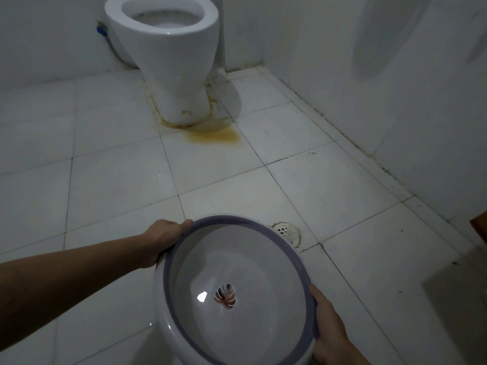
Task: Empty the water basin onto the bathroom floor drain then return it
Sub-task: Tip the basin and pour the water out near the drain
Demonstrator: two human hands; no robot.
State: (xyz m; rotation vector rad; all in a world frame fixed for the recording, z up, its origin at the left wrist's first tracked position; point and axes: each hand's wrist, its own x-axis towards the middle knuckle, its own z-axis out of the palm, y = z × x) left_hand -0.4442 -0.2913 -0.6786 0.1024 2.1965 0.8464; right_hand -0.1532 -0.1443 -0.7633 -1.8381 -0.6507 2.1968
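Observation:
A round white water basin (237, 272) with a purple-grey rim and a leaf print on its bottom is held above the tiled floor, low in the head view. Clear water lies inside it. My left hand (163, 238) grips the rim at the far left, thumb over the edge. My right hand (326, 327) grips the near right rim. The basin's far edge partly covers the white floor drain (286, 230), which sits just beyond it to the right.
A white toilet (171, 54) stands at the back against the wall, with a yellow stain (213, 135) on the tiles before its base. A white wall (395, 101) runs along the right side. A brown edge (481, 227) shows at far right.

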